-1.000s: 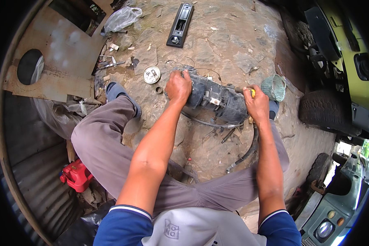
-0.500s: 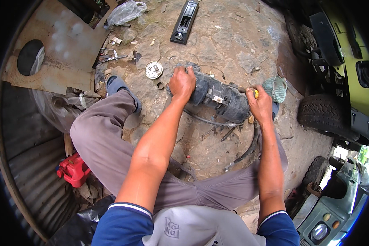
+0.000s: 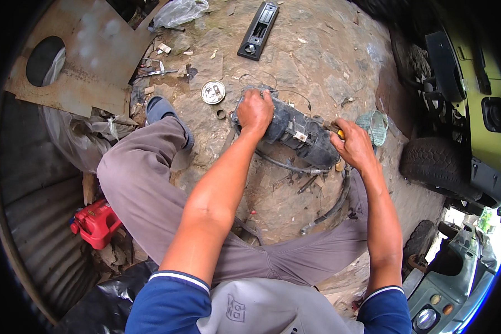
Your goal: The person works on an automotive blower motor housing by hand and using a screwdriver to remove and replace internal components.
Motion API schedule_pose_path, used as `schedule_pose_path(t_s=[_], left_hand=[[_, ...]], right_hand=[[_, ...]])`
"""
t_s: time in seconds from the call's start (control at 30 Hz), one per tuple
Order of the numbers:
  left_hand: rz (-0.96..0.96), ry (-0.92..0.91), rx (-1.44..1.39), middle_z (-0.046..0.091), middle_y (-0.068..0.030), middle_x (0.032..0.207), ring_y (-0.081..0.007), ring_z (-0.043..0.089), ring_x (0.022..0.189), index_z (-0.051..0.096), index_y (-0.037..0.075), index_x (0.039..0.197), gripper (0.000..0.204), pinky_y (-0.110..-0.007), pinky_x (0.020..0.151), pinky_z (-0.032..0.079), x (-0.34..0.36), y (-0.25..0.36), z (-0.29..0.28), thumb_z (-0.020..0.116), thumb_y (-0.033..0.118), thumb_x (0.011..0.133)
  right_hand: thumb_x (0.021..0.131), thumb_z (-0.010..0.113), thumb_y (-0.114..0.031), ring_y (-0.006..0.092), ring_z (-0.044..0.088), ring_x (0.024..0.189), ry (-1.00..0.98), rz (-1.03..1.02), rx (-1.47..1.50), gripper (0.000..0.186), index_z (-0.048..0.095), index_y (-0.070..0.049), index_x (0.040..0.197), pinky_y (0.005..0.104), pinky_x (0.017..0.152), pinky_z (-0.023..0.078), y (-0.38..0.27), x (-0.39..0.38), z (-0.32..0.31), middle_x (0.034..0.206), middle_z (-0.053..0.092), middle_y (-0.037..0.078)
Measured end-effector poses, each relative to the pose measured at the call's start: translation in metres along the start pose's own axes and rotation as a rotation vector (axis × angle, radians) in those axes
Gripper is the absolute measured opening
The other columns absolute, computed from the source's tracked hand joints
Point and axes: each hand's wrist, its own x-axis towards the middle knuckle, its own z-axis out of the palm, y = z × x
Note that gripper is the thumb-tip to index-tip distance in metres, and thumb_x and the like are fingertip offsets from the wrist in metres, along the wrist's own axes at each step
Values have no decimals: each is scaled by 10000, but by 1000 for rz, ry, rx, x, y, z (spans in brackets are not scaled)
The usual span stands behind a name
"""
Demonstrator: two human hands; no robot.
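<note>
On the stone ground between my legs lies a black, grimy, motor-like cylinder (image 3: 312, 146) with a pale connector on its side. My left hand (image 3: 254, 113) is closed over its far left end, fingers curled round the housing. At the right end, my right hand (image 3: 355, 146) pinches a small tool with a yellow handle (image 3: 341, 134); the fingers hide most of it, so its kind cannot be made out. A black hose (image 3: 334, 209) curves from the right end toward me. Thin wires (image 3: 295, 92) loop out beyond the cylinder.
Left of the cylinder sit a round tin (image 3: 213, 92) of small parts and a metal ring (image 3: 221, 114). A green mesh basket (image 3: 373, 127) stands at right, near a vehicle tyre (image 3: 435, 166). Farther off lies a black panel (image 3: 258, 30). A red jerrycan (image 3: 97, 224) is at left.
The view has shifted slightly. My right hand has turned, its wrist swinging outward to the right around the yellow-handled tool. My left hand keeps its hold on the cylinder.
</note>
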Motion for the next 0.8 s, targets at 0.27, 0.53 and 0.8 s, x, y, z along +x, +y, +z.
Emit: schedule_pose_path(t_s=[0.27, 0.53, 0.8], left_hand=[[-9, -44, -39, 665, -229, 1094, -451, 656, 965, 692, -15, 1002, 384, -528, 849, 514, 0, 0, -2, 570, 346, 949], [-37, -85, -36, 668, -229, 1114, -463, 642, 1002, 681, 0, 1056, 414, -538, 885, 497, 2, -1, -3, 549, 381, 957], [-15, -38, -11, 670, -228, 1077, -448, 659, 956, 695, -8, 994, 380, -524, 845, 517, 3, -3, -1, 573, 349, 949]], right_hand=[[932, 617, -370, 471, 663, 863, 118, 222, 87, 372, 644, -21, 1056, 516, 741, 510, 3, -7, 14, 866, 674, 298], [939, 604, -427, 479, 666, 862, 212, 404, 81, 461, 672, 26, 989, 518, 751, 512, 14, 5, 23, 857, 666, 327], [928, 640, -398, 466, 675, 906, 26, 201, 111, 408, 669, -40, 1120, 504, 780, 523, 4, 8, 6, 916, 704, 262]])
